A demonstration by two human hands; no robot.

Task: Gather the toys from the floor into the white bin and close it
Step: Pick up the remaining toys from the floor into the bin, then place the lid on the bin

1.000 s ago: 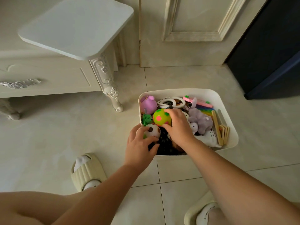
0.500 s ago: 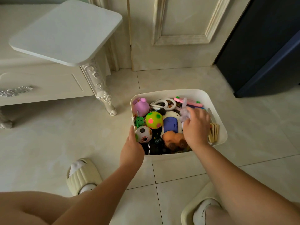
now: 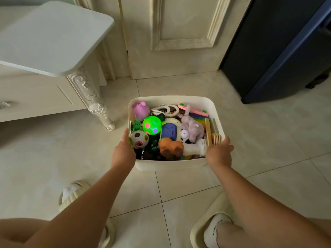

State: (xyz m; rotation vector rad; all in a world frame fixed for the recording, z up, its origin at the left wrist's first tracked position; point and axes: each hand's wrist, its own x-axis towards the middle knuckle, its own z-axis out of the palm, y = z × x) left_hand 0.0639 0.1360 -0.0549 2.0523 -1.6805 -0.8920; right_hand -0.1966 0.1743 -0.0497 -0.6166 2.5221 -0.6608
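The left hand (image 3: 123, 151) holds the near left corner of the white bin (image 3: 172, 98). Its thumb lies up along the rim, and its fingers go round the outside wall, where they are hidden. The right hand (image 3: 218, 153) holds the near right corner the same way, with its thumb on the rim and its fingers curled round the outside. The bin sits on the floor (image 3: 259, 133) between the two hands, open on top and full of toys.

Just past the left thumb is one grey ball with holes (image 3: 138, 139). Past that is one green ball (image 3: 152, 125), lit up, so there are two balls. Between the hands lies one orange toy (image 3: 170, 147). Farther on sit one blue and white toy (image 3: 169, 130) and one soft lilac bunny (image 3: 192, 127). A few wooden sticks (image 3: 208, 131) stand just past the right thumb. One purple soft toy (image 3: 140, 110) fills the far left corner.

To the left of the left hand there is bare floor, then one curly table leg (image 3: 93, 106) near the bin but not touching it. To the right of the right hand the floor is wide and bare. Far past that hand stands one dark cabinet (image 3: 279, 51). Behind the bin is a gap of floor, then a door (image 3: 179, 24). Two slippers (image 3: 75, 194) sit below the hands, one under each arm.
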